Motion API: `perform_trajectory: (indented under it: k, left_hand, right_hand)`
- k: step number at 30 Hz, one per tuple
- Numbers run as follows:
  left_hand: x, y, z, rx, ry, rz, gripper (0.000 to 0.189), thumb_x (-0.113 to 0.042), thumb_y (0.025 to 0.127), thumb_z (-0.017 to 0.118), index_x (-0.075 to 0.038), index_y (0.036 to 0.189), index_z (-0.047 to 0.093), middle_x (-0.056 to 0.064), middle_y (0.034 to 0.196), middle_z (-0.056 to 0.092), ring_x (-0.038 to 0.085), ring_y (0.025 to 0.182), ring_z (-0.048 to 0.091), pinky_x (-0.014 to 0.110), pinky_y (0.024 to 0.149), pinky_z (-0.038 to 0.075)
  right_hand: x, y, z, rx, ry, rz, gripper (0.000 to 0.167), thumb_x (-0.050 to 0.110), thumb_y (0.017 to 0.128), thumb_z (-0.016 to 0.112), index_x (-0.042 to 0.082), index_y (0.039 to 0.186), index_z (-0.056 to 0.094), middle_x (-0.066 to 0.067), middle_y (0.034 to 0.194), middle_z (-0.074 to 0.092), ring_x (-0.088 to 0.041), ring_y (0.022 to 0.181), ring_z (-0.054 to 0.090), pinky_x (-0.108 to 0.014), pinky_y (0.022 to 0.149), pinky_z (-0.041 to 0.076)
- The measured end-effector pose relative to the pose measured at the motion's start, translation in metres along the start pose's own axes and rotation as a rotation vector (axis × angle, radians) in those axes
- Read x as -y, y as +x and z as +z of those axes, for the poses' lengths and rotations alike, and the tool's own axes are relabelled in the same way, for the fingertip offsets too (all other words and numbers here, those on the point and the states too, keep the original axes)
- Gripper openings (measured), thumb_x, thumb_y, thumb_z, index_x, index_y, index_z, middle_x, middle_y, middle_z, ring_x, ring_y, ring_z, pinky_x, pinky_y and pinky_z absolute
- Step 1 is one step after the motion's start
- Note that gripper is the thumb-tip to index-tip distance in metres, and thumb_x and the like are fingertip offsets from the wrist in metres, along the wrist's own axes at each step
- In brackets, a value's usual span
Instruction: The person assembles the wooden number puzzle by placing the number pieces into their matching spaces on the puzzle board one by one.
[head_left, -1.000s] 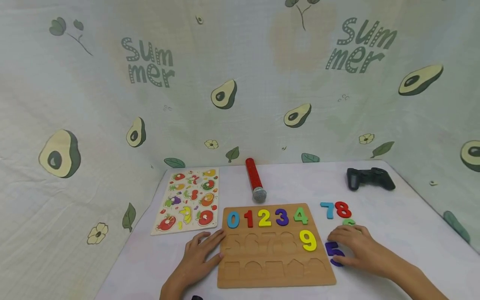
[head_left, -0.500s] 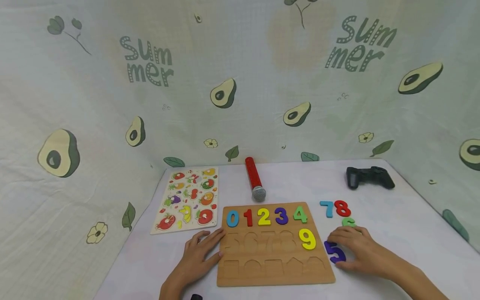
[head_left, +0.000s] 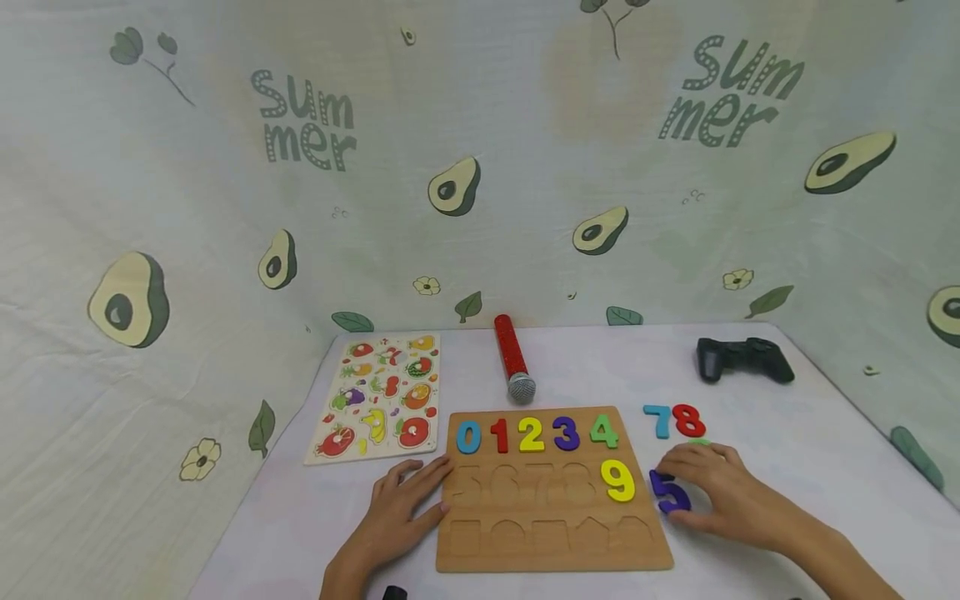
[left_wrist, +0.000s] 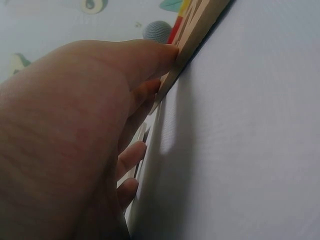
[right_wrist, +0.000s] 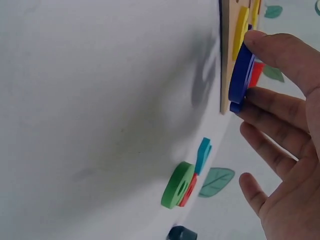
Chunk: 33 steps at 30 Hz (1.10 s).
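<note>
A purple number 5 (head_left: 681, 495) is pinched between the thumb and fingers of my right hand (head_left: 731, 496), beside the board's right edge. In the right wrist view this 5 (right_wrist: 242, 75) is raised off the table, with a shadow below. My left hand (head_left: 397, 512) rests with extended fingers at the left edge of the wooden number board (head_left: 555, 546); its thumb touches the board's side in the left wrist view. Numbers 0 to 4 fill the top row, and a yellow 9 (head_left: 630, 483) sits at the right of the second row. The other recesses show bare wood.
Behind my right hand lie a blue 7 (head_left: 662, 425), a red 8 (head_left: 688, 421) and a green number piece (right_wrist: 175, 187), mostly hidden in the head view. Farther back are a fruit puzzle board (head_left: 363, 429), a red microphone (head_left: 512, 350) and a black game controller (head_left: 742, 357).
The purple 5 has turned and shifted slightly away from me with my right hand, which now covers more of the green piece. The left hand stays at the board's edge.
</note>
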<state>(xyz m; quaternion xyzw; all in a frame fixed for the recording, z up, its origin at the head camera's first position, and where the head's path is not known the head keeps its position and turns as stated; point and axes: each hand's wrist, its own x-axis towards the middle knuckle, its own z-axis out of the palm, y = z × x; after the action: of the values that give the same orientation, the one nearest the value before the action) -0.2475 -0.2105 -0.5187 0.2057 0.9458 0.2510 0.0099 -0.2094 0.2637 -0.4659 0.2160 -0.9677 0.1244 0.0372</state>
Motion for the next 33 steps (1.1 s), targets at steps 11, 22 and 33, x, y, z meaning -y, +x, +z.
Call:
perform_trajectory:
  k: [11, 22, 33]
  left_hand:
    - [0.001, 0.001, 0.0, 0.015, -0.003, -0.008, 0.059, -0.055, 0.097, 0.056, -0.035, 0.151, 0.046, -0.014, 0.156, 0.04, 0.028, 0.14, 0.028, 0.062, 0.106, 0.02]
    - [0.001, 0.0, 0.0, 0.008, 0.001, 0.008, 0.057, -0.052, 0.097, 0.057, -0.033, 0.15, 0.047, -0.015, 0.156, 0.04, 0.028, 0.14, 0.029, 0.062, 0.104, 0.022]
    - [0.002, 0.0, 0.001, 0.0, 0.011, 0.019, 0.057, -0.055, 0.098, 0.055, -0.034, 0.15, 0.047, -0.015, 0.156, 0.04, 0.028, 0.139, 0.029, 0.062, 0.104, 0.023]
  right_hand:
    - [0.006, 0.01, -0.006, -0.02, 0.0, -0.024, 0.049, 0.046, 0.076, 0.085, 0.021, 0.116, 0.073, 0.005, 0.119, 0.065, -0.032, 0.12, 0.054, -0.064, 0.097, 0.033]
    - [0.017, 0.021, -0.008, -0.022, 0.005, -0.044, 0.049, 0.049, 0.077, 0.083, 0.021, 0.117, 0.072, 0.005, 0.12, 0.065, -0.03, 0.119, 0.054, -0.061, 0.095, 0.034]
    - [0.028, 0.029, -0.007, -0.037, 0.001, -0.076, 0.051, 0.053, 0.079, 0.081, 0.021, 0.118, 0.072, 0.003, 0.121, 0.066, -0.031, 0.12, 0.054, -0.063, 0.099, 0.032]
